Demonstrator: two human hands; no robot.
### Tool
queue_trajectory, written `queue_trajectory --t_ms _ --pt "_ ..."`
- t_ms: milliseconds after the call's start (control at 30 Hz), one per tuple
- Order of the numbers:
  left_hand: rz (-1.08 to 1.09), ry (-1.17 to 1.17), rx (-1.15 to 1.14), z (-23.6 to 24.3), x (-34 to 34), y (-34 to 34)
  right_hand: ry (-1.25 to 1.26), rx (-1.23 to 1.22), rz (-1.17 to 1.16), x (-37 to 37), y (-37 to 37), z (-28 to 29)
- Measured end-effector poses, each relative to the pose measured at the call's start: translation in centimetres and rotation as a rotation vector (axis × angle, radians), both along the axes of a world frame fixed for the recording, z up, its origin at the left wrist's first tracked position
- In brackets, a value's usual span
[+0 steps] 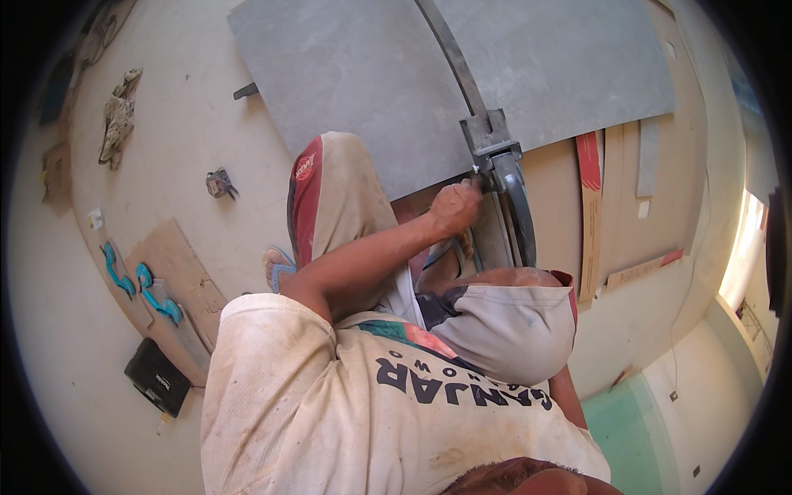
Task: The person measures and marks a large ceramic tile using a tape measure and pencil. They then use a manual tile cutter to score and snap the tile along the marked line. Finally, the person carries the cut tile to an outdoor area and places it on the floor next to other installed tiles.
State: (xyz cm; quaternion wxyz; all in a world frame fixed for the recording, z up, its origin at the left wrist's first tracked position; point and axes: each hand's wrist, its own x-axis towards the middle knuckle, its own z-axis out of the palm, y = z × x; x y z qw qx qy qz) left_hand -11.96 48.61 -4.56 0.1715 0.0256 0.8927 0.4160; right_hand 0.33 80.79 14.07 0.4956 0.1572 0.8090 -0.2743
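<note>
A large grey tile [355,82] lies under the rail [445,41] of a manual tile cutter. Its metal carriage [491,140] is at the tile's near edge, with a long dark handle [520,223] reaching toward me. My left hand [458,205] is closed at the small fitting just beside and below the carriage; what the fingertips grip is hidden. My right hand is out of view, though part of that arm shows behind my bent right knee.
Cardboard strips [590,206] lie right of the cutter. To the left are two turquoise suction lifters [161,297], a black case [157,375], a small tool [219,183] and a crumpled cloth [118,115]. A greenish pane [619,429] is at lower right.
</note>
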Motion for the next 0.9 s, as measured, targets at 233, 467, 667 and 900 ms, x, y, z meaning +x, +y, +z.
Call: queue_trajectory --t_ms 233,467,667,900 --pt "0.12 0.082 -0.076 -2.1 -0.4 -0.9 0.017 0.005 0.128 -4.7 -2.5 -2.1" --pt "0.311 0.297 -0.435 -5.1 -18.0 -14.7 0.196 -0.28 0.139 -19.9 -16.3 -4.6" --pt "0.363 0.352 -0.589 -5.6 -33.3 -29.7 0.306 -0.445 0.183 -34.4 -31.2 -3.4" --pt "0.434 0.421 -0.625 -5.9 -42.4 -36.8 0.36 -0.438 0.224 -43.4 -38.2 -5.1"
